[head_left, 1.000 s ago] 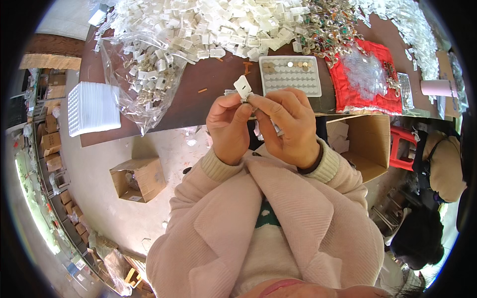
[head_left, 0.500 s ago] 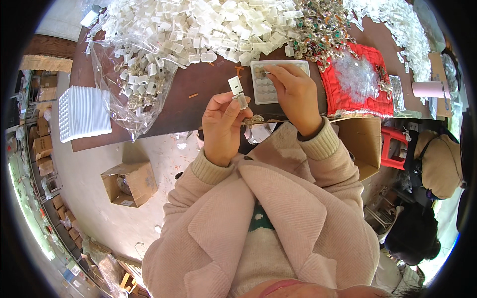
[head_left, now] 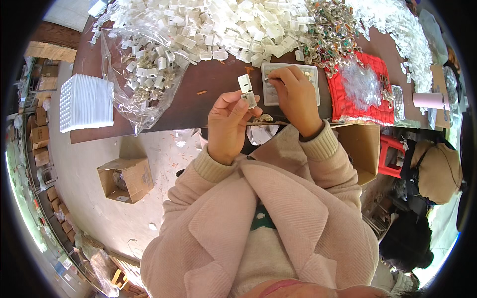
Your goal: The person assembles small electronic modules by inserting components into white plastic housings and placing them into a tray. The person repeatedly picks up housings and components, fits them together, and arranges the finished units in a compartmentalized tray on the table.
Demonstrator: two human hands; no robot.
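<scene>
My left hand (head_left: 227,121) pinches a small white plastic case (head_left: 246,85) between thumb and fingers. The case stands unfolded, one half above the other, with a dark slot in the upper half. My right hand (head_left: 295,97) hovers over the left side of a white dimpled tray (head_left: 270,99). Its thumb and index finger are pressed together, and whatever lies between them is too small to make out. Small round pieces (head_left: 307,74) show in the tray's far right cups. A knotted cluster of small clear-and-brown parts (head_left: 263,118) lies at the table edge beside my left hand.
A large heap of white cases (head_left: 228,30) covers the table's far side, with coloured keychain-like parts (head_left: 330,35) to its right. A clear bag (head_left: 144,107) and stacked white trays (head_left: 87,104) lie left. A red cloth (head_left: 380,82) lies right. Cardboard box (head_left: 126,180) on the floor.
My right fingertips have moved toward the near left of the tray. My left hand keeps holding the white case. The whole view has shifted slightly.
</scene>
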